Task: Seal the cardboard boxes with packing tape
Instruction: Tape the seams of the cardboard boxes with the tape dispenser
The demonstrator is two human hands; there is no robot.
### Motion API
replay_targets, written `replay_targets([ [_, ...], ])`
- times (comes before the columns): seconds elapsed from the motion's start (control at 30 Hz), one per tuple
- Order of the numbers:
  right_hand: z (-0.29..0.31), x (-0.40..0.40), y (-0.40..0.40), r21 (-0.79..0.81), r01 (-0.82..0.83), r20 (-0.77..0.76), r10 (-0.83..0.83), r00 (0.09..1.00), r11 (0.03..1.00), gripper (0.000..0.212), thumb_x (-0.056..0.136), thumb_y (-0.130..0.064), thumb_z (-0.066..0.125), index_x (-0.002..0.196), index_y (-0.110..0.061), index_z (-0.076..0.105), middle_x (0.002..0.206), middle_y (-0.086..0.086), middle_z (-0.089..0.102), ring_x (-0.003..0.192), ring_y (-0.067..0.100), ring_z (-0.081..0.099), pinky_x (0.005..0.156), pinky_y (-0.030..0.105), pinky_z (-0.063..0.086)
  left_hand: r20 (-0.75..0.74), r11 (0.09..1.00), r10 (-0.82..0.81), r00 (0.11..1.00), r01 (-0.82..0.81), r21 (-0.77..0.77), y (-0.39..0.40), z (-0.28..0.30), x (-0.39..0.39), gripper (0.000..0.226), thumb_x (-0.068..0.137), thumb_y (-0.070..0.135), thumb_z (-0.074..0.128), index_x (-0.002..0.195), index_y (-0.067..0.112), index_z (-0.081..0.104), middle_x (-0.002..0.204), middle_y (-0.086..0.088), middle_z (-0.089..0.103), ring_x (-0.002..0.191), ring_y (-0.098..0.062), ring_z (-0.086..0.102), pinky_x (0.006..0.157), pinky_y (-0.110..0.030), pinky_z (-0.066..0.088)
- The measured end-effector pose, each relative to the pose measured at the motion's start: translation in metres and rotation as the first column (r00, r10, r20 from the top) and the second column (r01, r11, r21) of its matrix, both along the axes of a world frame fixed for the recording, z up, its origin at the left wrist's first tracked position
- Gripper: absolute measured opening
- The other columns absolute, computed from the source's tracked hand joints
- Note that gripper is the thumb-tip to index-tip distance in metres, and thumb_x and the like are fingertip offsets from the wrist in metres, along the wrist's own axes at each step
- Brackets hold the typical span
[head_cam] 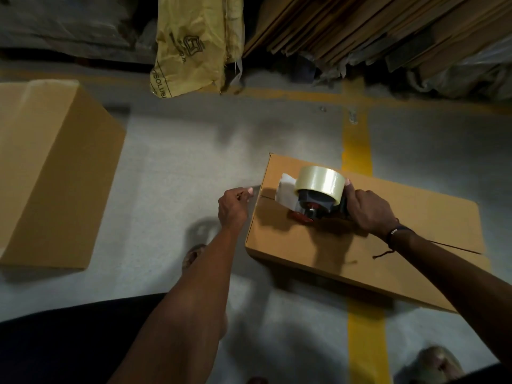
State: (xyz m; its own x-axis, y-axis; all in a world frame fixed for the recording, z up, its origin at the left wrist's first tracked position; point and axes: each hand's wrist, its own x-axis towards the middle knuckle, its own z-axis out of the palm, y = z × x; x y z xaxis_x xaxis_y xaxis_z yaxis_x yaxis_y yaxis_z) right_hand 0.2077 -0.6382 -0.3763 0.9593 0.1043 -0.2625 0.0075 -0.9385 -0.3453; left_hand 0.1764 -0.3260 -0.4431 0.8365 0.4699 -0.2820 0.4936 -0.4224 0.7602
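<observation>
Cardboard box: R hand grips tape gun

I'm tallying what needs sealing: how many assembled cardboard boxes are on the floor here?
2. One box lies under the tape dispenser at centre right; the other box sits apart at the left edge. The stacked flat cardboard behind may hide more.

Dim overall; the brightest patch is the grey floor mid-scene. Soft shadows fall near and left of the cardboard box. Far stacks sit dark; edges bend and blur, wide-angle.
</observation>
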Motion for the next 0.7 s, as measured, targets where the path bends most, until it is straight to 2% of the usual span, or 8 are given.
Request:
replay_targets([
  [0.13, -0.005, 0.001, -0.004, -0.026, -0.031, 0.034, 0.032, 0.999, 0.999, 0.072, 0.103, -0.062, 0.006, 0.081, -0.013, 0.054, 0.066, 0.006, 0.052, 0.064, 0.025, 0.051, 0.062, 0.035, 0.036, -0.087, 0.998, -0.004, 0.996, -0.001, -0.06, -0.006, -0.012, 0.003, 0.038, 0.098, 0.045, 0.067, 0.121, 0.015, 0.074, 0.118, -0.008, 0.073, 0.107, -0.026, 0.067, 0.081, -0.032, 0.048],
  [0.2, -0.006, 0.001, -0.004, -0.035, -0.04, 0.031, 0.041, 0.999, 0.999, 0.071, 0.104, -0.061, 0.006, 0.081, -0.014, 0.054, 0.066, 0.006, 0.053, 0.063, 0.021, 0.05, 0.061, 0.035, 0.034, -0.244, 1.0, 0.0, 0.97, -0.003, -0.012, -0.005, -0.015, 0.004, 0.052, 0.096, 0.041, 0.07, 0.138, 0.012, 0.058, 0.135, -0.014, 0.06, 0.121, -0.033, 0.06, 0.089, -0.04, 0.049],
  [0.27, -0.007, 0.001, -0.005, -0.036, -0.049, 0.025, 0.05, 0.998, 0.998, 0.07, 0.105, -0.061, 0.007, 0.086, -0.014, 0.055, 0.067, 0.005, 0.054, 0.063, 0.018, 0.05, 0.059, 0.034, 0.032, -0.353, 0.994, 0.025, 0.935, 0.014, 0.106, 0.0, -0.015, 0.002, 0.052, 0.097, 0.029, 0.071, 0.141, 0.012, 0.051, 0.139, -0.016, 0.051, 0.125, -0.035, 0.055, 0.091, -0.043, 0.049],
  [0.33, -0.006, 0.001, -0.005, -0.025, -0.055, 0.032, 0.056, 0.998, 0.998, 0.069, 0.105, -0.061, 0.007, 0.083, -0.016, 0.054, 0.066, 0.005, 0.054, 0.063, 0.021, 0.052, 0.058, 0.033, 0.034, -0.244, 0.979, 0.052, 0.968, -0.002, 0.202, 0.002, -0.01, -0.001, 0.034, 0.098, 0.01, 0.065, 0.131, 0.009, 0.058, 0.132, -0.015, 0.054, 0.119, -0.032, 0.057, 0.085, -0.038, 0.049],
  [0.4, -0.006, 0.001, -0.005, -0.03, -0.053, 0.034, 0.054, 0.998, 0.998, 0.07, 0.105, -0.061, 0.007, 0.083, -0.015, 0.054, 0.065, 0.005, 0.053, 0.062, 0.023, 0.051, 0.056, 0.032, 0.033, -0.051, 0.98, 0.073, 0.996, -0.062, 0.191, 0.001, 0.0, -0.001, 0.02, 0.1, 0.001, 0.054, 0.115, 0.007, 0.066, 0.117, -0.012, 0.064, 0.107, -0.029, 0.063, 0.078, -0.031, 0.046],
  [0.5, -0.005, 0.002, -0.004, -0.046, -0.044, 0.015, 0.045, 0.999, 0.998, 0.075, 0.106, -0.06, 0.006, 0.104, -0.009, 0.06, 0.066, 0.003, 0.049, 0.061, 0.021, 0.047, 0.053, 0.03, 0.024, 0.135, 0.986, 0.029, 0.99, -0.051, 0.16, -0.015, 0.021, -0.003, 0.022, 0.108, 0.012, 0.048, 0.099, 0.011, 0.068, 0.09, 0.0, 0.067, 0.083, -0.018, 0.064, 0.065, -0.02, 0.04],
  [0.57, -0.003, 0.001, -0.002, -0.048, -0.054, 0.018, 0.055, 0.998, 0.997, 0.083, 0.102, -0.065, -0.001, 0.111, -0.008, 0.06, 0.067, 0.001, 0.048, 0.061, 0.019, 0.045, 0.053, 0.031, 0.025, 0.155, 0.987, -0.025, 0.988, 0.0, 0.162, -0.036, 0.034, -0.008, 0.029, 0.11, 0.023, 0.046, 0.093, 0.013, 0.067, 0.082, 0.001, 0.065, 0.076, -0.016, 0.06, 0.059, -0.021, 0.037],
  [0.7, 0.007, -0.004, 0.003, -0.032, -0.035, -0.023, 0.035, 0.999, 0.999, 0.068, 0.109, -0.052, 0.011, 0.121, -0.004, 0.058, 0.073, 0.005, 0.053, 0.072, 0.029, 0.054, 0.069, 0.044, 0.048, 0.021, 0.985, -0.058, 0.998, 0.054, 0.162, -0.067, 0.047, -0.018, 0.023, 0.108, 0.02, 0.047, 0.111, 0.014, 0.07, 0.103, -0.003, 0.069, 0.094, -0.018, 0.062, 0.076, -0.028, 0.044],
])
